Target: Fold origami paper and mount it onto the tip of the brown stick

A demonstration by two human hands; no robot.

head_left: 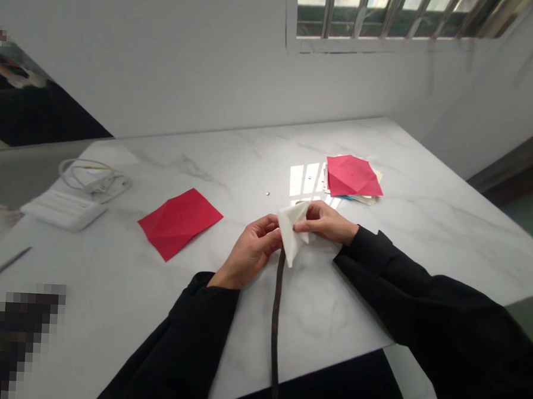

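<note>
A folded white paper (291,236) is held just above the white marble table (332,310) by both my hands. My left hand (250,255) pinches its left edge, fingers closed. My right hand (325,221) pinches its upper right corner, fingers closed. A creased red paper square (180,222) lies flat on the table to the left of my hands. Another creased red sheet (352,175) tops a small stack of papers at the back right. A thin dark cord (276,331) hangs down from below the paper toward me.
A white box-like device (63,208) and a coiled white cable with a charger (95,181) sit at the far left. A thin metal tool (6,263) lies near the left edge. The wall and a barred window (392,18) stand behind the table.
</note>
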